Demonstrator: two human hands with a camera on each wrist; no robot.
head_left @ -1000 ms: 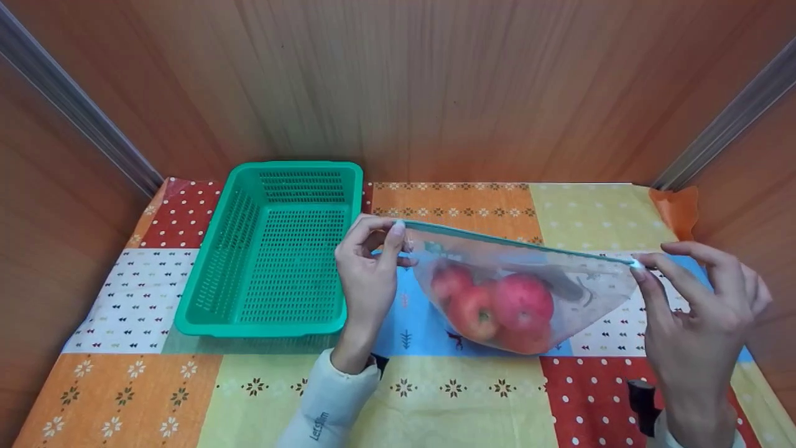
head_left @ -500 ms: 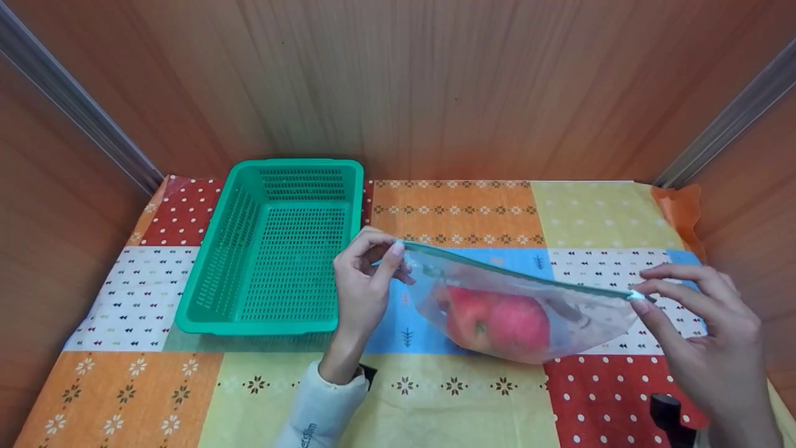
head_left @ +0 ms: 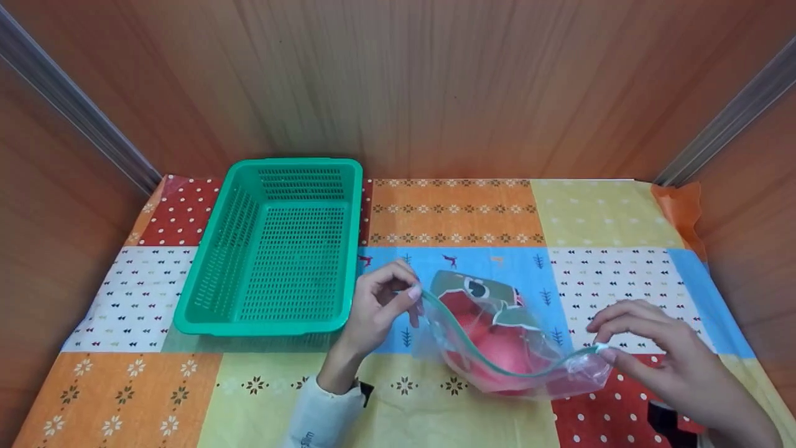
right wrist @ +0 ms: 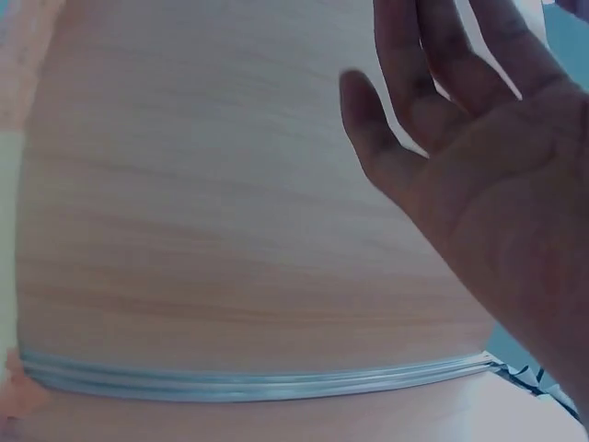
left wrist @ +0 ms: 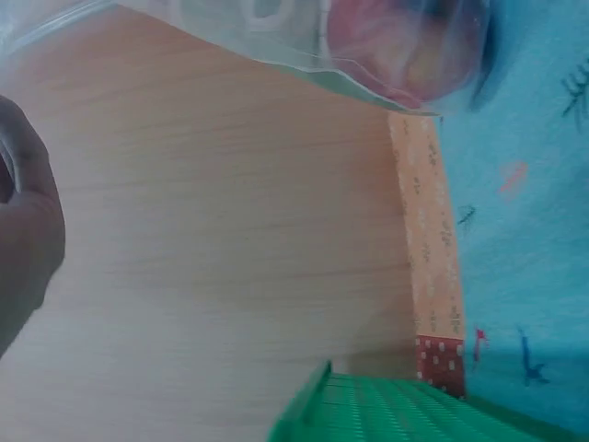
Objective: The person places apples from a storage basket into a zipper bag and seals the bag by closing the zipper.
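Observation:
A clear zip bag (head_left: 559,389) with a green zip edge and a printed panel lies tilted on the cloth. Red apples (head_left: 504,348) show through its plastic. With thumb and fingers, my left hand (head_left: 376,305) pinches the left end of the zip edge. At the other end, my right hand (head_left: 659,354) pinches the white slider between thumb and finger. Between the two hands the green edge sags in a curve. In the left wrist view one apple (left wrist: 409,46) appears inside the bag. The right wrist view shows my right hand (right wrist: 497,157) but not the bag.
A green plastic basket (head_left: 273,326) with slotted walls stands left of the bag, nothing inside it. A patchwork-print cloth (head_left: 460,211) covers the table. Wooden panels (head_left: 398,87) enclose the back and sides. Orange material (head_left: 679,211) sits at the right back corner.
Both hands have come down and nearer, the right one also leftward. The bag has lowered and tipped, so its zip edge now sags near the front and the printed panel shows behind.

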